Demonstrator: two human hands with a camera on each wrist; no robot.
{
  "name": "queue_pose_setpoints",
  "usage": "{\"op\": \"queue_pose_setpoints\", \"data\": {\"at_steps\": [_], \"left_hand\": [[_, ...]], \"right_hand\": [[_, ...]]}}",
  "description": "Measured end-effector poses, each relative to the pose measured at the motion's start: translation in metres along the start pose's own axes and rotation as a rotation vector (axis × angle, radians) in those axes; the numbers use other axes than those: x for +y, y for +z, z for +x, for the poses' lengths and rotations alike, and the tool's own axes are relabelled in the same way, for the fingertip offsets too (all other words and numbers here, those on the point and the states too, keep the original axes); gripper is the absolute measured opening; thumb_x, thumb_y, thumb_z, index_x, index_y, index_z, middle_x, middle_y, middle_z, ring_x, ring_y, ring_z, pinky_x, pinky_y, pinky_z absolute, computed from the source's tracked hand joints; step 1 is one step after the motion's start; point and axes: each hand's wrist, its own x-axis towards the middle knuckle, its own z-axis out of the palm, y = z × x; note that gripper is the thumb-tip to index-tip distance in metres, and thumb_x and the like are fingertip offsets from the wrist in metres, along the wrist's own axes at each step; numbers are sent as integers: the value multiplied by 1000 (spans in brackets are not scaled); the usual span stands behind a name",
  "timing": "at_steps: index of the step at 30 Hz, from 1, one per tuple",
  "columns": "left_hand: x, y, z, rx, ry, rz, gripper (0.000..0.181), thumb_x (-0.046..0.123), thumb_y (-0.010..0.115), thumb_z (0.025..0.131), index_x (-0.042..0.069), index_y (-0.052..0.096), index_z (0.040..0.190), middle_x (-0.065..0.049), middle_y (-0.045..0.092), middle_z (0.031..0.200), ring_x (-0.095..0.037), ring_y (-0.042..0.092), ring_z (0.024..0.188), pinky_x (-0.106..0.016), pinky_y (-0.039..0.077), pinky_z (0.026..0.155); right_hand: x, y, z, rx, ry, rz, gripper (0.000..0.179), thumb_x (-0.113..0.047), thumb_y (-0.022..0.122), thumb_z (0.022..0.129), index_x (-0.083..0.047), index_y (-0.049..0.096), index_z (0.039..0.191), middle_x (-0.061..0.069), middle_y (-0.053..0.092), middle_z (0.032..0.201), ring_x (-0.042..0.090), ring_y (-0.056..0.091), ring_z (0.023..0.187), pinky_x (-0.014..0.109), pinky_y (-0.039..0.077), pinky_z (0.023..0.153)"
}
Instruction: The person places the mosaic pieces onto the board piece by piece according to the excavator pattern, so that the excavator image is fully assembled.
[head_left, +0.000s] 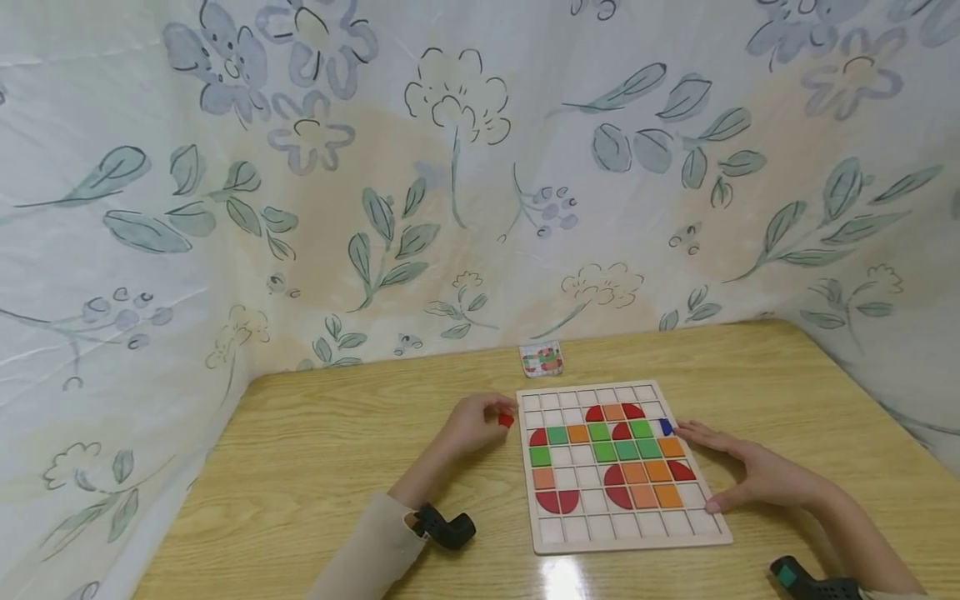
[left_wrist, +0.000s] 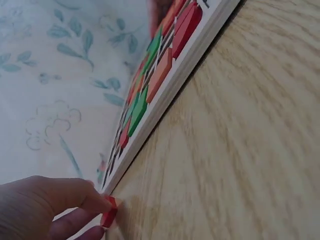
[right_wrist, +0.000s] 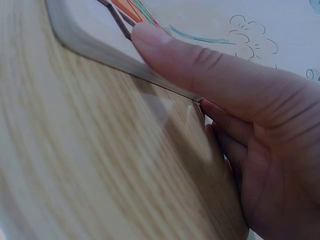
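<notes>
Between thumb and fingers, my left hand [head_left: 476, 423] pinches a small red piece [head_left: 506, 420], just beyond the left edge of a pale wooden grid board [head_left: 622, 527]. That red piece [left_wrist: 109, 212] also shows at the fingertips in the left wrist view. Red quarter-round pieces and green, orange and salmon square pieces fill part of the grid. My right hand [head_left: 772, 479] lies along the board's right edge, fingers extended and thumb [right_wrist: 165, 47] on the frame near the front corner. A dark blue piece [head_left: 665, 427] sits by its fingertips.
Behind the board, a small picture card [head_left: 542, 359] shows a coloured pattern. The light wood table [head_left: 322, 467] meets a floral cloth [head_left: 360, 200] at the back and sides. A black device [head_left: 447, 529] is strapped to the left wrist, another [head_left: 812, 581] to the right.
</notes>
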Motion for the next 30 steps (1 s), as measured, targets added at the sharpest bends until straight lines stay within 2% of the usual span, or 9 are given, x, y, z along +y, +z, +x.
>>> {"op": "queue_pose_setpoints", "data": {"at_steps": [3,8,10,14,16,21,30], "left_hand": [[1,-2,-1,-40,6,-11,40,2,68,73,13,66,111,1,66,99,-15,56,92,-30,45,82],[-1,-2,-6,-15,-19,6,38,11,71,78,13,64,115,-2,64,104,-17,55,96,-33,45,87],[-3,-2,-7,-17,1,24,39,8,70,78,13,63,116,-2,65,104,-16,55,94,-31,46,85],[-3,-6,-10,-60,65,41,47,-5,63,75,12,62,118,-2,66,104,-16,56,92,-28,46,80],[-3,-8,-12,-74,80,43,47,-3,64,75,12,61,119,-2,65,106,-16,57,94,-30,46,82],[-1,-10,-16,-39,52,19,41,11,71,79,11,61,118,-2,65,104,-18,58,98,-35,45,89],[-4,-6,-17,-9,57,44,32,8,69,81,12,65,113,1,67,102,-12,58,89,-26,47,79]], "right_hand": [[-1,0,0,1,6,0,86,-27,79,68,-16,37,142,25,22,148,-32,9,114,76,13,86],[-3,1,-1,-5,6,1,86,-27,79,68,-16,36,142,27,21,147,-32,9,112,76,14,86],[-3,1,-1,-5,8,1,86,-27,79,68,-16,36,143,27,21,147,-32,9,112,76,15,86],[-4,0,0,-1,8,-6,86,-27,79,69,-17,36,143,27,22,147,-32,9,111,76,15,86],[-4,0,0,2,7,-10,86,-28,79,68,-17,36,142,27,22,147,-32,9,111,76,15,86],[-6,-1,0,2,10,-1,86,-28,79,68,-17,37,142,28,22,146,-32,9,110,76,15,86],[-5,-1,0,-1,12,-15,87,-29,79,68,-18,35,143,24,23,148,-32,9,110,75,16,86]]}}
